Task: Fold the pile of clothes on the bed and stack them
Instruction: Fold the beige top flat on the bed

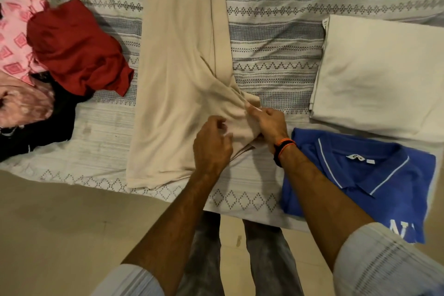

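1. The beige trousers [177,74] lay lengthwise down the middle of the bed [276,43], legs running away toward the far edge and out of view at the top, the waist end nearest the person.
2. The right hand [269,125] pinched a bunched fold of the beige cloth at the waist's right side between thumb and forefinger; the left hand [211,144] sat just beside it on the same cloth, fingers curled inward, though whether they actually gripped fabric could not be told.
3. The step in hand looked like squaring up the waist so the two legs lay one on the other (the wrinkles fanning out from the pinch suggested the cloth was under pull).
4. The next move would likely call for smoothing that gathered corner flat, then carrying the far hems back toward the waist.
5. To the right, near the bed's edge, lay a folded blue polo shirt [360,182]; beyond it a folded white garment [379,74], the two touching or nearly so, not stacked.
6. To the left waited the unfolded pile: a red garment [77,50] on top, pink patterned cloth [14,38] and a black piece [48,122] partly under it.
7. The trouser hems and the pile's left part were cut off, and the hands hid the waistband's fastening.
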A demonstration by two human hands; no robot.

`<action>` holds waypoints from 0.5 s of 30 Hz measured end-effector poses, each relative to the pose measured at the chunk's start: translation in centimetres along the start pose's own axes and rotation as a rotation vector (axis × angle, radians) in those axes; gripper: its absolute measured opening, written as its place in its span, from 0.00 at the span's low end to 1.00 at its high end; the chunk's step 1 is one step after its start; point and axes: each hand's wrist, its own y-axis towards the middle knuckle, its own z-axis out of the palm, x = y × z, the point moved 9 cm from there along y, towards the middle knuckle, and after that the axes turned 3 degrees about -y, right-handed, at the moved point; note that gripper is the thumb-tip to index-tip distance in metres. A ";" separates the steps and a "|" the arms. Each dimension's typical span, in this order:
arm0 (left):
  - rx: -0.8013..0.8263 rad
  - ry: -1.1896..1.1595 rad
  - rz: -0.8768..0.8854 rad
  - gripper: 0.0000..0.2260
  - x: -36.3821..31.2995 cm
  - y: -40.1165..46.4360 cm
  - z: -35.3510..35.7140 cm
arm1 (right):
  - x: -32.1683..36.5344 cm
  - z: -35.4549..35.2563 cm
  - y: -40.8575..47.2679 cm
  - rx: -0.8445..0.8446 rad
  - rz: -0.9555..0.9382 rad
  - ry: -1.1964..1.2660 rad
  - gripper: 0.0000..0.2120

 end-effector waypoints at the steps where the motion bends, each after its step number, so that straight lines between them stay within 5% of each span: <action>1: -0.011 0.115 0.022 0.22 1.1 -0.3 -0.5 | -0.1 0.4 0.1 0.051 -0.002 -0.006 0.18; 5: 0.168 0.423 0.041 0.37 5.7 -1.5 -1.1 | -0.7 2.7 -0.6 0.245 0.016 0.016 0.21; 8: 0.204 0.431 0.026 0.31 6.9 -1.9 -1.5 | -0.7 1.9 -0.5 0.061 -0.022 -0.074 0.26; 12: 0.186 0.411 0.012 0.23 5.9 -1.3 -1.9 | 0.5 0.1 -1.3 -0.187 -0.093 -0.206 0.19; 15: 0.090 0.264 0.064 0.20 3.5 0.5 -2.1 | 0.9 0.1 -1.7 -0.195 -0.095 -0.239 0.19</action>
